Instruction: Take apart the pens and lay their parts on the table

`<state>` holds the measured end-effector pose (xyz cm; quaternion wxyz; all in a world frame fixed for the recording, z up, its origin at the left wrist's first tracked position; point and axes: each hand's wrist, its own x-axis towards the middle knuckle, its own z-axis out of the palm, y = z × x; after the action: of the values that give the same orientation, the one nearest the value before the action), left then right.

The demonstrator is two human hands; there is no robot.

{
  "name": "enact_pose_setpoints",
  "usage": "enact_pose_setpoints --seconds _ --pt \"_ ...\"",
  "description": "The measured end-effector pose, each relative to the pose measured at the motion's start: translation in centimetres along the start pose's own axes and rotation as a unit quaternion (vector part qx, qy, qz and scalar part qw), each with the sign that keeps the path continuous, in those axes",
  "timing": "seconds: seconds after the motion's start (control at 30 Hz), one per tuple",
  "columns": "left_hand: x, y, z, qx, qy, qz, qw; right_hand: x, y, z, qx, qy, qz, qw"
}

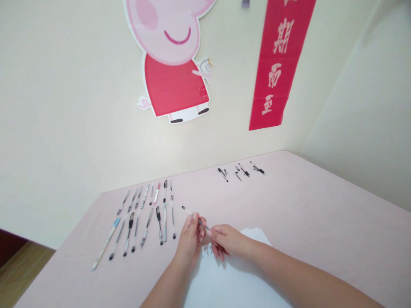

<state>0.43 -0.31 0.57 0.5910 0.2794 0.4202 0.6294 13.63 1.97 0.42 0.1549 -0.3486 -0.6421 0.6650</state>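
Both my hands are closed on one slim pen [188, 210] with a clear barrel and a dark far end, held slantwise above the paper. My left hand [192, 235] pinches it around the middle. At its near end, the fingers of my right hand [224, 239] are closed on it; the tip is hidden by them. Below the hands lies a white sheet of paper [231, 286] with a few short dark marks [207, 252] near its upper left part.
Two rows of pens lie to the left, among them a blue-capped pen [107, 241] and a pink pen [157, 193]. Small black pen parts [241, 171] are scattered at the back of the pink table [314, 222]. A wall with a pig cutout [176, 85] and a red banner [272, 77] stands behind.
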Motion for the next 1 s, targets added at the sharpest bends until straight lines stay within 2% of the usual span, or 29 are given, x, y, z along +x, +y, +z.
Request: enact_pose_setpoints --seconds 0.1,0.2,0.27,0.43,0.53,0.7,0.83,0.93,1.0 --pt "0.0 -0.2 0.2 -0.012 0.006 -0.001 1.0 -0.2 -0.3 0.1 -0.087 0.036 -0.008 0.996" --pt "-0.1 -0.2 0.4 -0.028 0.014 -0.001 1.0 -0.4 -0.6 0.2 -0.187 0.077 -0.028 0.979" --pt "-0.2 -0.2 0.5 -0.034 0.019 0.005 0.999 -0.6 -0.8 0.2 -0.272 0.114 -0.054 0.954" --pt "-0.2 -0.1 0.5 -0.039 0.021 0.009 0.999 -1.0 -1.0 0.3 -0.447 0.187 -0.109 0.868" --pt "-0.2 0.0 0.5 -0.047 0.026 0.007 0.999 -1.2 -0.9 0.3 -0.485 0.191 -0.118 0.845" --pt "-0.4 -0.1 1.0 -0.056 0.037 0.007 0.998 -1.2 -1.0 0.4 -0.519 0.189 -0.123 0.825" --pt "0.2 0.6 0.2 -0.075 0.061 0.01 0.995 -1.6 -1.1 0.3 -0.547 0.199 -0.137 0.802" --pt "0.8 2.1 -0.9 -0.11 0.121 0.052 0.985 -2.2 -0.9 0.1 -0.551 0.198 -0.142 0.798" --pt "1.0 3.1 -1.4 -0.105 0.108 0.07 0.986 -2.3 -0.8 -0.1 -0.539 0.204 -0.139 0.805"
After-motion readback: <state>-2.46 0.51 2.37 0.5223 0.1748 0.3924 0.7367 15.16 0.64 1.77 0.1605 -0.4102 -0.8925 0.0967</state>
